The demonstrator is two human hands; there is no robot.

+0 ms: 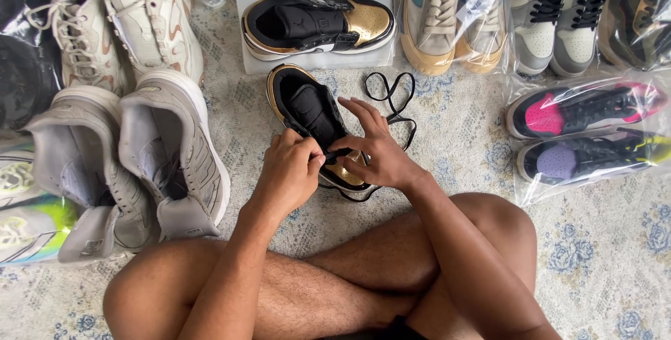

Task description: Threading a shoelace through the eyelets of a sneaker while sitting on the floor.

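Note:
A black and gold high-top sneaker [305,107] lies on the rug in front of my crossed legs, heel away from me. Both hands work at its lacing area. My left hand [288,172] pinches a black shoelace [395,106] end near the eyelets. My right hand [374,148] rests on the shoe's gold toe side and also grips the lace; the rest of the lace loops away on the rug to the right. The matching sneaker [318,25] lies on its side on a white sheet [251,60] farther away.
Pairs of shoes surround me on the patterned rug [601,256]: grey high-tops [164,158] at left, beige sneakers [119,18] at far left, tan ones [437,18] and bagged pairs [583,134] at right. My bare knees [419,249] fill the near foreground.

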